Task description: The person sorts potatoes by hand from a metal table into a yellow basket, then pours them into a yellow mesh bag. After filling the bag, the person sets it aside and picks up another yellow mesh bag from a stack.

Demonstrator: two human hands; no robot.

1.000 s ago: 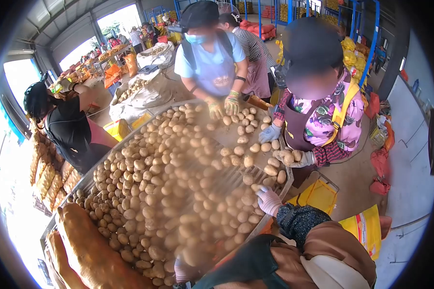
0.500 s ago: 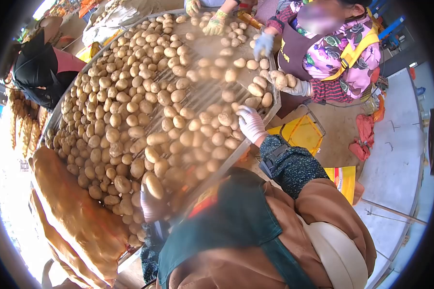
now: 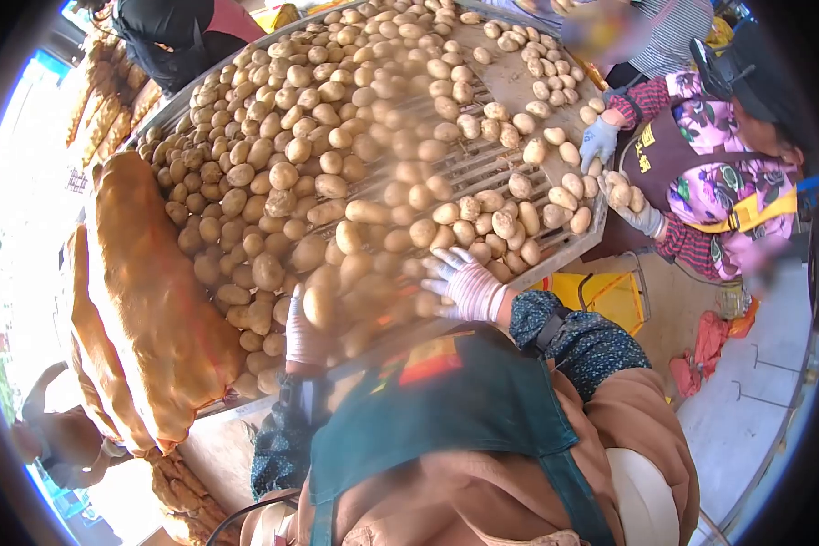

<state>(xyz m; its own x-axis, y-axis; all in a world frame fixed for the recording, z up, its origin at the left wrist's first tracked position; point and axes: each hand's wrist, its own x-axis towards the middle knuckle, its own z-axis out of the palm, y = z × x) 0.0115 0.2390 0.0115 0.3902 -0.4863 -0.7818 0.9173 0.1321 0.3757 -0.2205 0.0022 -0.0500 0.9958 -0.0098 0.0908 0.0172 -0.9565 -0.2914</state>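
Observation:
My left hand (image 3: 304, 335), in a pale glove, is at the near edge of the slatted table (image 3: 546, 194). A potato (image 3: 319, 307) rests against its palm and fingers, and the hand is closed on it. Lens blur covers part of this area. My right hand (image 3: 469, 284), in a whitish glove, lies palm down over the near edge with fingers spread. Just beyond its fingertips is a cluster of loose potatoes (image 3: 503, 223). Many more potatoes (image 3: 282, 176) cover the left and middle of the table.
Full orange mesh sacks (image 3: 150, 291) stand against the table's left side. A co-worker's gloved hands (image 3: 600, 143) are at the right edge, one holding potatoes. Below that corner is a yellow container (image 3: 601, 296). Another person in dark clothes (image 3: 168, 36) is at the far left.
The view has turned, shifting the table. My right hand has drawn back from the right corner along the near edge, its fingers now spread. The potato at my left hand stays with it.

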